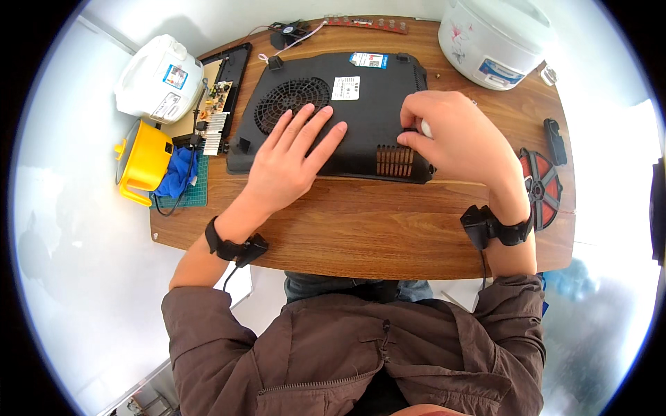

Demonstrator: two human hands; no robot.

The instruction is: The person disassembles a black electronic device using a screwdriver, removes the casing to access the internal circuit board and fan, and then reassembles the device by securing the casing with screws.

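Observation:
A flat black appliance housing [361, 139] with a round fan grille [281, 97] and a slotted vent [395, 161] lies bottom side up on the wooden table. My left hand [291, 156] rests flat on it with fingers spread, the fingertips reaching the grille's edge. At the housing's right side, my right hand [451, 135] is closed with thumb and fingers pinched round a small white rounded thing [425, 128]. Most of that thing is hidden by the fingers, so its kind does not show. Labels [345, 88] are stuck on the housing.
At the left stand a white rice cooker [156, 80], a yellow pot [147, 156] with a blue cloth [177, 172], and a circuit board [218, 111]. A larger rice cooker [492, 41] is at the far right, a reel [542, 191] by my right wrist, and a small fan [288, 31] behind.

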